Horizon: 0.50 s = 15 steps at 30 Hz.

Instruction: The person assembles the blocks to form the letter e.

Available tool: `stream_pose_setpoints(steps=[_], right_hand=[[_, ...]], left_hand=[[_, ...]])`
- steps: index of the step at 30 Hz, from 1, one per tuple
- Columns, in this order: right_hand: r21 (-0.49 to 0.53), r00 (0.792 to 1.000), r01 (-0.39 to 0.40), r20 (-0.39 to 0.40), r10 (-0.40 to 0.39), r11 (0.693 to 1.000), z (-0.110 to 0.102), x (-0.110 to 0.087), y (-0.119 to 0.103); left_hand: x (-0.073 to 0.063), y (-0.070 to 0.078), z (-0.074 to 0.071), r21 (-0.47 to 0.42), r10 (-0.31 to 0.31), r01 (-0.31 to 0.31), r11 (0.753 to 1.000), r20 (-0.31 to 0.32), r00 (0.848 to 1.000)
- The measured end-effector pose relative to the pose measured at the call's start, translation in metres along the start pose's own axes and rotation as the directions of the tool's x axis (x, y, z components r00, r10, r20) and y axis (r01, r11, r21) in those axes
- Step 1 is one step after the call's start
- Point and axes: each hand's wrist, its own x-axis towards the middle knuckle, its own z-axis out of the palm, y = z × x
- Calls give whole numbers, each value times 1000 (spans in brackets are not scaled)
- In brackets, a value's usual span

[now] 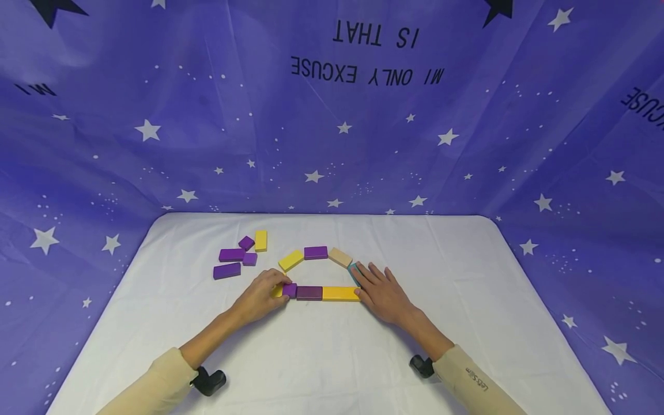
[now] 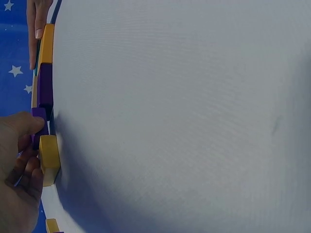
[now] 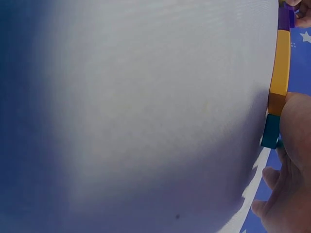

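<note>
Between thumb and fingers, my left hand [image 1: 261, 297] pinches a small purple block [image 1: 290, 290], also seen in the left wrist view as the purple block [image 2: 37, 133]. It sits at the left end of a straight row with a dark purple block [image 1: 309, 293] and a long orange-yellow block [image 1: 339, 294]. A yellow block [image 2: 49, 160] lies under that hand, partly hidden in the head view. My right hand [image 1: 386, 297] has its fingers extended over a teal block [image 3: 270, 131], its thumb touching the long block's right end. Yellow [image 1: 291, 260], purple [image 1: 316, 253] and tan [image 1: 340, 257] blocks curve behind the row.
Left of the arrangement lie several loose blocks, among them a yellow block [image 1: 261, 241], a purple block [image 1: 227, 271] and a small purple cube [image 1: 250, 259]. A white cloth covers the table [image 1: 321, 357]. Behind it hangs a purple star-patterned curtain [image 1: 311, 144].
</note>
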Motion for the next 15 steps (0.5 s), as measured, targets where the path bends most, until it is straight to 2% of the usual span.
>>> stream_pose_setpoints(steps=[15], right_hand=[[-2, 1000, -5, 14, 5, 1000, -1, 1, 0]], left_hand=[[-2, 2, 4, 7, -13, 13, 1000, -2, 1000]])
